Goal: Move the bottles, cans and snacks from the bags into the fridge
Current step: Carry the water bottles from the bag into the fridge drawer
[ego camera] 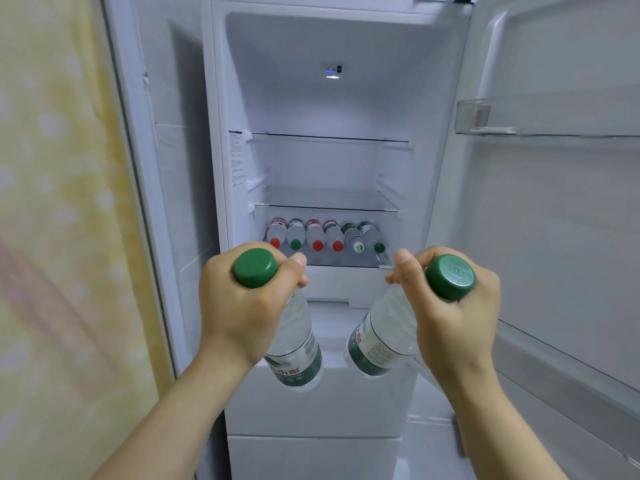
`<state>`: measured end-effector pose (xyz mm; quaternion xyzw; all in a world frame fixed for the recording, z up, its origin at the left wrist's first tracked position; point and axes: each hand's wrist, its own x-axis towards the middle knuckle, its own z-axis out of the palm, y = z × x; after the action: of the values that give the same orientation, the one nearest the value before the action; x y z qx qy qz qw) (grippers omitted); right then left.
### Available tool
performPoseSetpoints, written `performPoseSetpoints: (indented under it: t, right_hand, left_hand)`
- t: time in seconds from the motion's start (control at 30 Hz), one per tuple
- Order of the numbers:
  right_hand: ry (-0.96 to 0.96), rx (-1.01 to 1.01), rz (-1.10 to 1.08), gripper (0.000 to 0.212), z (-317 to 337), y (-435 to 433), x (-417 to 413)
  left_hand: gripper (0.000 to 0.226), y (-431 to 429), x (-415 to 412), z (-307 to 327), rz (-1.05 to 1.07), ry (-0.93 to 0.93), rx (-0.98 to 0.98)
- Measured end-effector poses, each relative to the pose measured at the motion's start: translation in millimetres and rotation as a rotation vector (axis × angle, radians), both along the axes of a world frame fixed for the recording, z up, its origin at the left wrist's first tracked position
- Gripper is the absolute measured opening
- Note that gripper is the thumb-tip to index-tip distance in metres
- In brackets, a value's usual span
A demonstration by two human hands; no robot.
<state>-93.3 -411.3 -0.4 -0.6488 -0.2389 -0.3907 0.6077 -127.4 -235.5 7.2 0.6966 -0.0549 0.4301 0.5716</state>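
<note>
step: two water bottles are held before the open fridge (329,109).
left hand (242,306): curled round the neck of the left bottle (298,351).
right hand (453,317): curled round the neck of the right bottle (377,341).
next: room is needed beside the row of bottles (315,233).

To your left hangs a pale yellow cloth (52,202) with faint white blotches. It is blurred and fills that edge of your view. Past it, on the inner left wall of the fridge (346,39), you see a small printed label (236,157), its text too small to read. High on the back wall a little indicator (333,72) glows bluish white. To your right, a clear plastic bin (485,117) sits on the open door (554,220).
</note>
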Motion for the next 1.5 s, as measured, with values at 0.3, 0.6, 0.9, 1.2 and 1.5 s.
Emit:
performPoseSetpoints:
  t: [0.3, 0.6, 0.9, 1.2, 1.5]
  right_hand:
    - [0.010, -0.022, -0.097, 0.041, -8.6, 21.4, 103.5]
    - [0.072, 0.001, -0.170, 0.037, -12.9, 64.9, 207.1]
    - [0.131, 0.002, -0.217, 0.043, -29.5, 76.9, 279.0]
    - [0.159, -0.008, -0.186, 0.050, -38.7, 74.1, 327.3]
    - [0.187, 0.004, -0.155, 0.049, -47.7, 73.6, 346.5]
  left_hand:
    - [0.026, 27.1, 112.9, -6.8, -0.050, 0.001, 0.007]
    - [0.025, 72.6, 232.7, -4.9, -0.104, 0.002, 0.059]
    - [0.031, 93.2, 319.1, -22.4, -0.077, 0.031, 0.089]
    - [0.037, 82.3, 381.0, -30.8, 0.044, 0.010, 0.151]
    - [0.034, 70.3, 416.8, -42.9, 0.095, 0.026, 0.151]
